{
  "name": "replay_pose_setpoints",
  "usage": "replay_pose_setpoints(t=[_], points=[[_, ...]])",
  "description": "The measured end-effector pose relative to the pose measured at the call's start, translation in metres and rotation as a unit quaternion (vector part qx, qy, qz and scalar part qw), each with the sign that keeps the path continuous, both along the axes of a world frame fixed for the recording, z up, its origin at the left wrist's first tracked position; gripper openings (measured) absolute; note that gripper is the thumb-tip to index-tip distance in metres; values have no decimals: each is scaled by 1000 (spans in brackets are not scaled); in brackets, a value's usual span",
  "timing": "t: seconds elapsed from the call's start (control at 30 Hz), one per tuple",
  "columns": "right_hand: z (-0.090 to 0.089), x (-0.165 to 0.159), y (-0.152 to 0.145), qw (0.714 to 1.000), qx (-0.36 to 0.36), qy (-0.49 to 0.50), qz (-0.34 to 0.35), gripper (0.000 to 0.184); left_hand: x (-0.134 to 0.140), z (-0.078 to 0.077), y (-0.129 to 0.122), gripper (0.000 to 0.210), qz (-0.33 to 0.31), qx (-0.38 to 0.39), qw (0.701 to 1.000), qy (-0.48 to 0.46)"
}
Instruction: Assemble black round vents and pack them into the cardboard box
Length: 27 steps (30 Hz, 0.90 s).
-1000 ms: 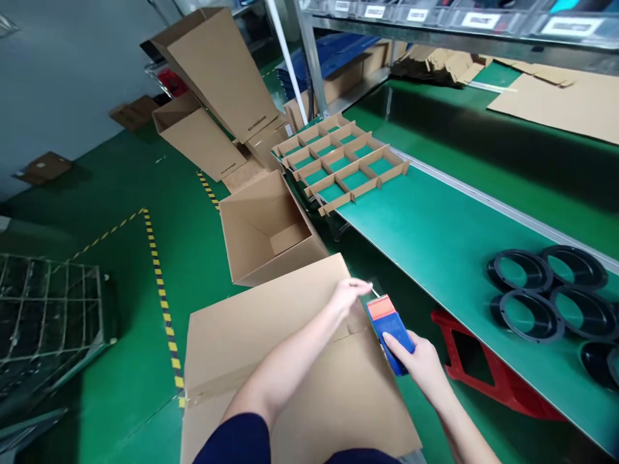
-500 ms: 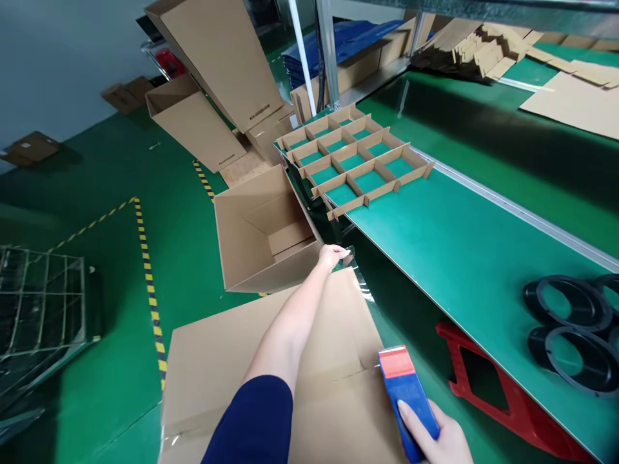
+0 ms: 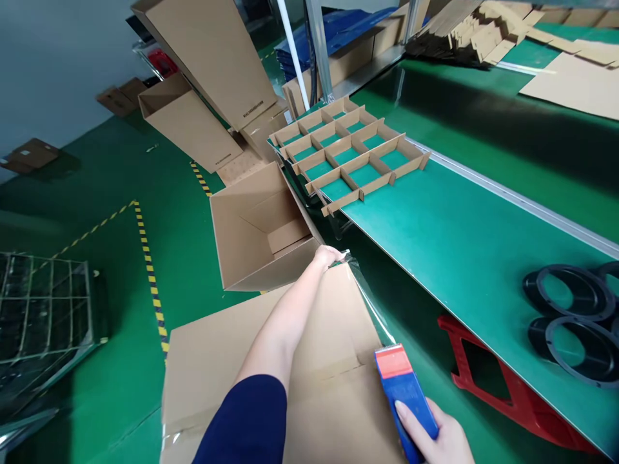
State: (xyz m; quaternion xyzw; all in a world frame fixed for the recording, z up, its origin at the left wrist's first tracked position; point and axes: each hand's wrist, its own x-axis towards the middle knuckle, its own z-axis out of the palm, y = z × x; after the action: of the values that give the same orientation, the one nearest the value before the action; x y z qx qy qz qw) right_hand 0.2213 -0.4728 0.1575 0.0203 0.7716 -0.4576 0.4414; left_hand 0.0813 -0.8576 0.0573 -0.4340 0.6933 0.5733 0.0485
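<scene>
A closed cardboard box [image 3: 329, 380] lies in front of me, with a strip of tape running across its top seam. My left hand [image 3: 327, 256] reaches over it to the far right corner, fingers pinched on the end of a clear packing tape strip [image 3: 370, 299]. That strip stretches along the box's right edge towards the tape dispenser [image 3: 403, 393], which has a blue body and a red front with a toothed edge. My right hand [image 3: 442, 435] is wrapped round the dispenser at the near right side of the box.
Beyond the far edge stands an open, tall cardboard box [image 3: 264, 235]. A cardboard divider grid [image 3: 345, 154] lies on the green table [image 3: 435, 238] at right, with black rings [image 3: 570, 293] nearer. Below the table is a red plastic frame [image 3: 507, 393]. A wire cage [image 3: 43, 309] stands left.
The clear tape now shows stretched from my left hand's fingers to the dispenser. My left hand has barely moved, and the view has shifted slightly.
</scene>
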Motion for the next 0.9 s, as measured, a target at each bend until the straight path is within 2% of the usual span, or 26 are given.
replay_pose_setpoints(t=[0.1,0.3,0.4,0.5,0.6,0.77,0.9], points=[[-4,-2,3,1000,-7,2,9,63,2,-7,6,22,-17,19,999,-32],[2,2,-2,999,7,36,-11,61,-10,23,-9,14,20,-59,995,81],[2,3,-1,999,-3,43,-11,58,-9,29,-10,14,42,-73,989,123],[2,3,4,999,-14,34,7,58,-7,28,-7,15,64,-71,984,150],[3,3,7,999,-13,40,-7,59,-8,26,-6,15,68,-75,983,153],[-5,3,9,999,-17,24,19,61,-5,16,0,15,38,-73,995,63],[-9,3,7,1000,-16,13,14,57,-5,5,5,19,-27,-70,997,-9]])
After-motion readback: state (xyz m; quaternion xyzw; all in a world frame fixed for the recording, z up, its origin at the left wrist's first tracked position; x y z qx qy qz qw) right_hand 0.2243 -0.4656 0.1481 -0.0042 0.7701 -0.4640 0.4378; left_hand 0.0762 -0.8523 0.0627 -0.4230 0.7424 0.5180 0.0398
